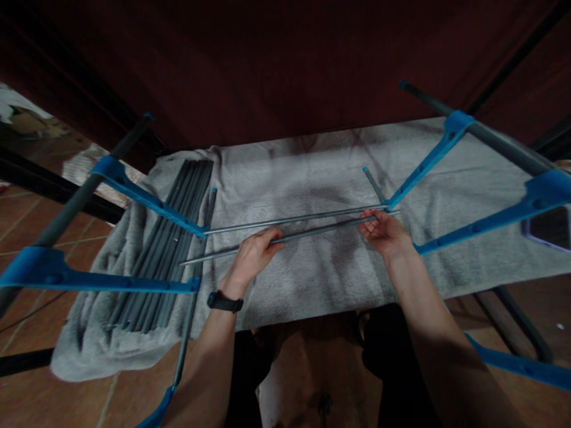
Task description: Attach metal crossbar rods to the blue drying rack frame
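A thin grey metal rod [319, 229] lies across both my hands, tilted slightly up to the right. My left hand [256, 252], with a black band on the wrist, is closed around it left of its middle. Close to the rod's right end, my right hand [383, 230] pinches it with the palm turned up. Just beyond it, a second rod [285, 222] spans between a blue bracket [156, 205] on the left and another blue bracket [423, 169] on the right. These brackets sit on thicker grey tubes [127, 139].
A bundle of several grey rods [178, 238] lies at the left on a grey blanket [307, 279]. More blue brackets [125, 282] reach inward from both sides. A phone [548, 229] is at the far right. Behind the blanket hangs a dark red surface [276, 65].
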Motion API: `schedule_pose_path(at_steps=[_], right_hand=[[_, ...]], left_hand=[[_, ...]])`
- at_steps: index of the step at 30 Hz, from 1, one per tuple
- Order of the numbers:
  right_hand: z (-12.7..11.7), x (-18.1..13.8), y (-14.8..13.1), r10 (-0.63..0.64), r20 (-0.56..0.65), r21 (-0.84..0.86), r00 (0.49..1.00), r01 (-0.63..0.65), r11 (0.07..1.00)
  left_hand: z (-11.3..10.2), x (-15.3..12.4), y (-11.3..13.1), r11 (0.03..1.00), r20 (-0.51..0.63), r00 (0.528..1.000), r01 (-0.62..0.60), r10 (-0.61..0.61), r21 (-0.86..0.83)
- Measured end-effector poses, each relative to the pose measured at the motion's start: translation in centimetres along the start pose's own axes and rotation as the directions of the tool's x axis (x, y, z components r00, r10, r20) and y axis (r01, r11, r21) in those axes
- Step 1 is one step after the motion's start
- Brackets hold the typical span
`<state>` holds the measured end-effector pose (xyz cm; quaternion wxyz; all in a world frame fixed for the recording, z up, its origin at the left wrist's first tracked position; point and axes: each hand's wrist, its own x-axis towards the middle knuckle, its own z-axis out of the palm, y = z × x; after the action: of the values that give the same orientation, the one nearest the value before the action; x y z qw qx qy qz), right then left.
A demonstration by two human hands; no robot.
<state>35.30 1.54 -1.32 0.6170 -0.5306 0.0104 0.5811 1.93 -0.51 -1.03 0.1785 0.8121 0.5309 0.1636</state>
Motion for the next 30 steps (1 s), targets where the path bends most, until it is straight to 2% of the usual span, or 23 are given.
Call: schedule_pose_path(at_steps=[8,15,24,30], right_hand=[[-0.2,0.3,-0.6,0.002,-0.033,0.029,0.999,-0.001,1.000],[-0.9,0.4,-1.2,-0.018,-0.029,0.118,0.999,0.022,0.993],[-1.3,0.6,-1.4,-0.050,-0.067,0.165,0.997,0.060,0.984],[-0.8,0.0,-1.6,-0.030,-0.085,0.173,0.996,0.044,0.984]], left_hand=[[-0.4,-0.1,-0.5,1.000,0.002,1.000,0.003,-0.003,0.030],[-0.8,-0.2,-0.9,0.997,0.002,0.997,0.073,-0.073,0.009],[-0.9,-0.2,-1.4,1.000,0.006,1.000,0.003,-0.004,0.030],[-0.8,-0.2,-1.2,0.999,0.008,0.999,0.041,-0.041,0.022]])
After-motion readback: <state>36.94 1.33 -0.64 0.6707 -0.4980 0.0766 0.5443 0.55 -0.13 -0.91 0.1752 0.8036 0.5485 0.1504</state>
